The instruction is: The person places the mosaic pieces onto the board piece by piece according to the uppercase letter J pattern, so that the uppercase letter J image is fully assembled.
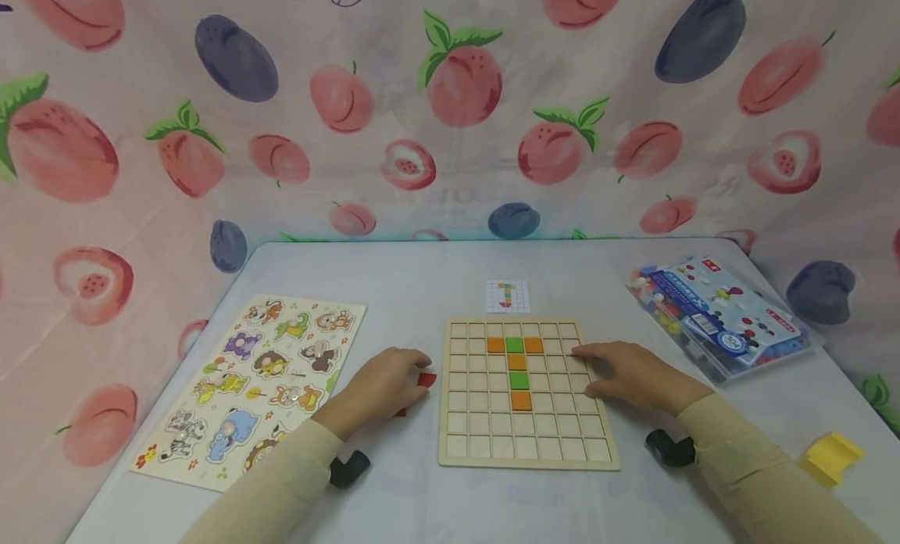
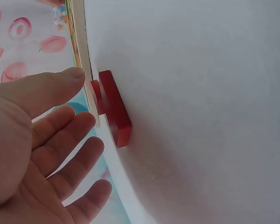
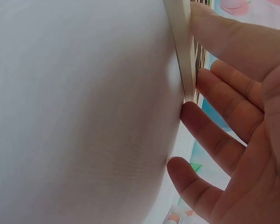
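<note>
A wooden grid board (image 1: 480, 448) lies at the middle of the table, holding several orange tiles (image 1: 521, 401) and two green tiles (image 1: 519, 381) set in a T shape. To its left, my left hand (image 1: 383, 384) hovers with loosely bent fingers just beside two red pieces (image 1: 426, 380). In the left wrist view, a red block (image 2: 115, 109) lies past the fingertips, apart from them, with the second red piece behind it. My right hand (image 1: 633, 376) rests thumb and fingers at the board's right edge, holding nothing.
Behind the board lies a small pattern card (image 1: 507, 296). An animal puzzle board (image 1: 246, 388) is at left. At right are a clear plastic box of colourful parts (image 1: 724, 317) and a yellow piece (image 1: 832, 459). A fruit-print cloth (image 1: 450, 177) hangs behind the table.
</note>
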Demonstrator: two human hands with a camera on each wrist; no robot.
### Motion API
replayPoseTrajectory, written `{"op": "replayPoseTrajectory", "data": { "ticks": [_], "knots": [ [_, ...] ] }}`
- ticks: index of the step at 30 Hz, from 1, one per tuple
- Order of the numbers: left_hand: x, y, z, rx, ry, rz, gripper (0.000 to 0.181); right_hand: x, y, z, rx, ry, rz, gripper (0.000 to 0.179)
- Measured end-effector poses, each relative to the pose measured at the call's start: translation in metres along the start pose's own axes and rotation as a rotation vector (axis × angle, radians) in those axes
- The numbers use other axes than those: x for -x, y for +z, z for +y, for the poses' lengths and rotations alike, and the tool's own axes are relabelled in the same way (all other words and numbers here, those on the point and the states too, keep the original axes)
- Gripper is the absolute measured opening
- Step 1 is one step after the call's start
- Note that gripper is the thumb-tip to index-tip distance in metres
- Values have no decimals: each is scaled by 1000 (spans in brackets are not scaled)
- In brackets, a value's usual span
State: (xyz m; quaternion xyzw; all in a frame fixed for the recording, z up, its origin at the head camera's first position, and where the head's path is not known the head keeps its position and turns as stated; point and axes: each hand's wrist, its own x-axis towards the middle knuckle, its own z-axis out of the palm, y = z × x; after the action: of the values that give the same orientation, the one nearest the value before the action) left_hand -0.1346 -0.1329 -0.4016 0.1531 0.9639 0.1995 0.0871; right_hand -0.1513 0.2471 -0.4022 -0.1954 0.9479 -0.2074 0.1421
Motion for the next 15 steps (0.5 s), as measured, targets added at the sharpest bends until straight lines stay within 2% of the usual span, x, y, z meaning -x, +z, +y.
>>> {"op": "replayPoseTrajectory", "data": {
  "ticks": [15],
  "knots": [
    [2, 0, -1, -1, 10, -16, 29, 0, 1, -1, -5, 12, -5, 65]
  ]
}}
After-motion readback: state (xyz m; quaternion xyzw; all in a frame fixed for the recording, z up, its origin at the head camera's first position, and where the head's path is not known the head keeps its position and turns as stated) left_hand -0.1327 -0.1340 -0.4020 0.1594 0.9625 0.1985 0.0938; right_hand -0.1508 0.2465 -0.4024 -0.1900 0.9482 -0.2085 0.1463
